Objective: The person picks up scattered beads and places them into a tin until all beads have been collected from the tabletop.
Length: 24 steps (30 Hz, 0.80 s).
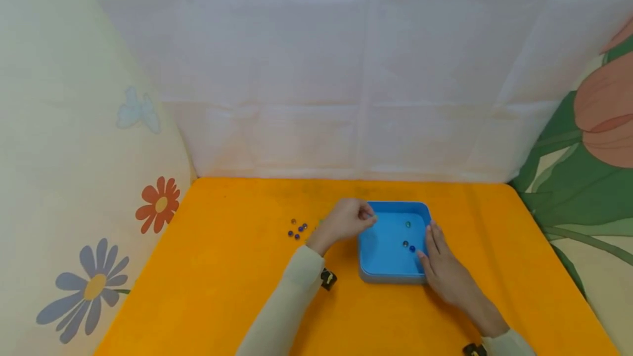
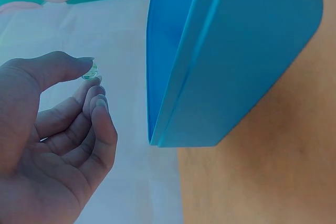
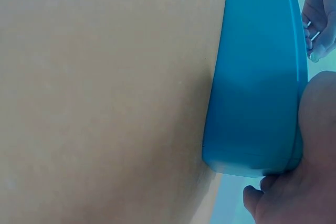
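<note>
My left hand (image 1: 348,218) is at the left rim of a blue box (image 1: 390,279). Between thumb and index finger it pinches a clear greenish glass marble (image 2: 91,71), seen in the left wrist view. On the right, my right hand (image 1: 447,273) holds the box's wall, thumb over the rim and fingers along the side. Inside the box lie a green marble (image 1: 407,224), a clear brownish marble (image 1: 405,244) and a blue marble (image 1: 412,249). The right wrist view shows the outside of the box (image 3: 257,87) beside that hand.
Several blue marbles (image 1: 297,237) and a brownish marble (image 1: 294,221) lie on the orange table (image 1: 237,290) left of the box. Something greenish is partly hidden behind the left wrist. A white cloth (image 1: 277,70) hangs behind the table, with flower-patterned cloths on both sides.
</note>
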### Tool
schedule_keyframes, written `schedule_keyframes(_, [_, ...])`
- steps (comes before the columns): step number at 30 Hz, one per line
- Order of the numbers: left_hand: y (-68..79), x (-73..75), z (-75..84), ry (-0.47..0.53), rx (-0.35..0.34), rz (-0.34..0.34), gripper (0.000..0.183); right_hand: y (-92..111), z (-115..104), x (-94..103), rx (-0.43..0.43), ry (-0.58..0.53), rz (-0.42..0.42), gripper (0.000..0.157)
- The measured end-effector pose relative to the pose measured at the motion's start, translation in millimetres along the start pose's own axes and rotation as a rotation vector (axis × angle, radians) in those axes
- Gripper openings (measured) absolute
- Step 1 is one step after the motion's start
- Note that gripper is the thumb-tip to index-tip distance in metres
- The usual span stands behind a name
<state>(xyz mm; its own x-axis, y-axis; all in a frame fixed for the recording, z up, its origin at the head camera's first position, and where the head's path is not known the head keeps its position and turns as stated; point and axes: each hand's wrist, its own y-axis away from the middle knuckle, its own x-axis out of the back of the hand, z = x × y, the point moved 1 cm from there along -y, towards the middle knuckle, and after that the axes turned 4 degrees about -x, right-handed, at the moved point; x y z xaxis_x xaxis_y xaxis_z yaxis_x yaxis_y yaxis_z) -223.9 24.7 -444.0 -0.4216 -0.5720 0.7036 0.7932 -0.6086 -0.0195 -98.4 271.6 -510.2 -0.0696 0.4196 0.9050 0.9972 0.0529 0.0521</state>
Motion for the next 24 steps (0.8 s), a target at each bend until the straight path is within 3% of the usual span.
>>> schedule_keyframes(24, [-30.9,-10.7,14.7,-0.01,-0.015,-0.039,0.024,-0.3,-2.7,1.1,-0.012,0.017,-0.014,0.077])
